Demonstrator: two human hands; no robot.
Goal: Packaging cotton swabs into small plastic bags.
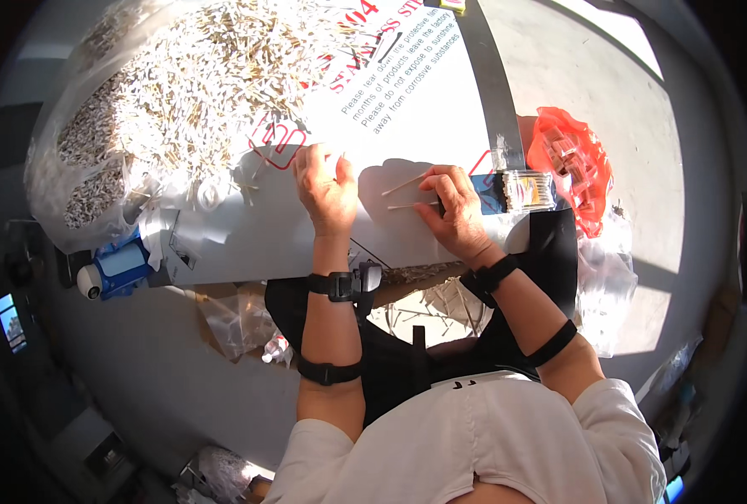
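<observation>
My right hand [455, 210] is bent over the white tabletop, its thumb and fingers closed on thin cotton swabs [402, 186]. Two of the sticks point out to the left, spread apart. To the left, my left hand [325, 186] is raised with curled fingers; whatever its fingertips may hold is hidden. Beyond it spreads a large heap of loose cotton swabs [214, 76], spilling from a clear plastic bag [46, 181]. Just right of my right hand lies a clear pack of cotton swabs [529, 191], beside a blue printed wrapper [489, 191].
A red plastic bag [546, 151] with small packets hangs past the right table edge, above clear plastic bags [604, 277]. A blue-and-white container [121, 267] is at the table's left corner. More swabs lie in an opening [432, 311] below the near edge.
</observation>
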